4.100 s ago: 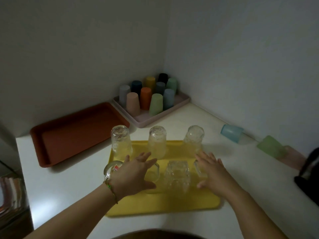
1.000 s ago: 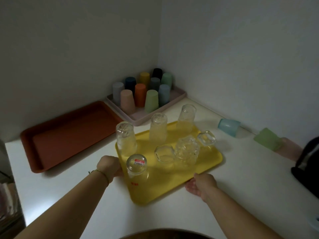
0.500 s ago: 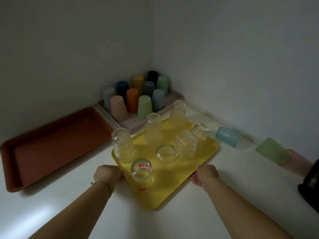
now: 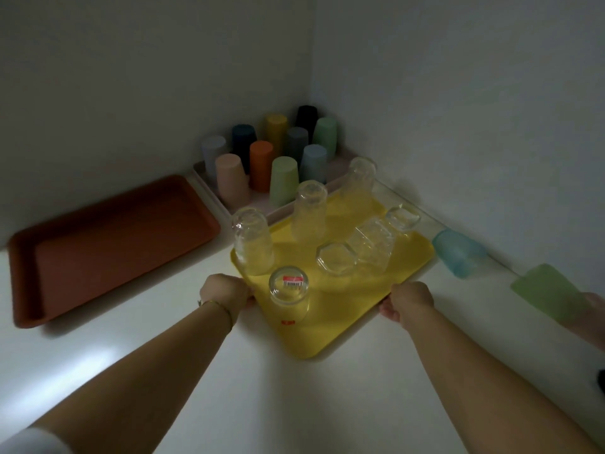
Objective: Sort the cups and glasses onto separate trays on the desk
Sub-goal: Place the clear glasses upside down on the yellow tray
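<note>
A yellow tray (image 4: 327, 329) sits turned diagonally on the white desk and carries several clear glasses, upside down. One glass (image 4: 289, 291) with a red sticker stands nearest me; a tall one (image 4: 252, 240) is at the tray's left edge. My left hand (image 4: 226, 291) grips the tray's left rim. My right hand (image 4: 407, 301) grips its right rim. Behind, a pink tray (image 4: 340, 165) in the wall corner holds several coloured plastic cups, upside down.
An empty brown tray (image 4: 108, 244) lies at the left by the wall. A blue cup (image 4: 458, 252), a green cup (image 4: 550, 293) and a pink cup (image 4: 597, 309) lie on their sides along the right wall. A dark object (image 4: 600, 381) shows at the right edge.
Both hands went from hovering over the glasses to gripping the tray's rims. The yellow tray has turned and slid toward the corner, close to the pink tray.
</note>
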